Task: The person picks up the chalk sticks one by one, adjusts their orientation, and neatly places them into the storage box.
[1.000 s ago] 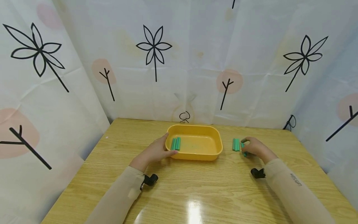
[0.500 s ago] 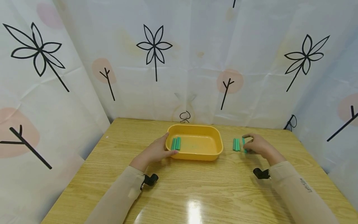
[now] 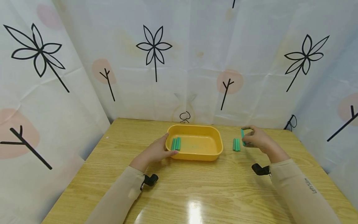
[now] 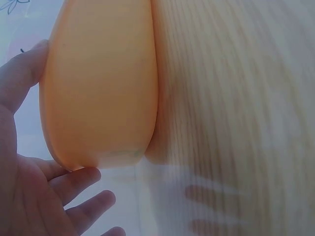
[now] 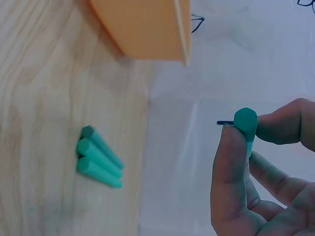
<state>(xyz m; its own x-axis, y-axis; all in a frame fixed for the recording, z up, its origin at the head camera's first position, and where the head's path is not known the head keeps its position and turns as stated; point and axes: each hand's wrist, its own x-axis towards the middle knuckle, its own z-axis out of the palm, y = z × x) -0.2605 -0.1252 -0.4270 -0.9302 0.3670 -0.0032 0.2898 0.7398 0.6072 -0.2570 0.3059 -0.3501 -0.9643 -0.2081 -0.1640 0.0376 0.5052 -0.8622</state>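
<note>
In the head view a yellow plastic tub [image 3: 199, 156] stands on the table, a few green chalk sticks [image 3: 175, 143] lying inside its left end. My left hand [image 3: 156, 152] grips that end, thumb over the front rim and fingers at the side. The left wrist view shows the tub's wall [image 4: 103, 88] close up between thumb and fingertips. Right of the tub, my right hand [image 3: 258, 138] pinches one green chalk stick [image 3: 242, 137] above the table, between thumb and fingers. Three more chalk sticks [image 5: 101, 157] lie side by side on the wood, below the right hand.
The wooden table [image 3: 179, 189] runs back to a white curtain [image 3: 190, 62] printed with black flowers and twigs. More curtain hangs along the left and right sides. A black wrist camera [image 3: 151, 179] sits on the left sleeve, another wrist camera [image 3: 260, 169] on the right.
My right hand has taken up one chalk stick and raised it off the table, tipping it more upright. The left hand and tub have stayed put.
</note>
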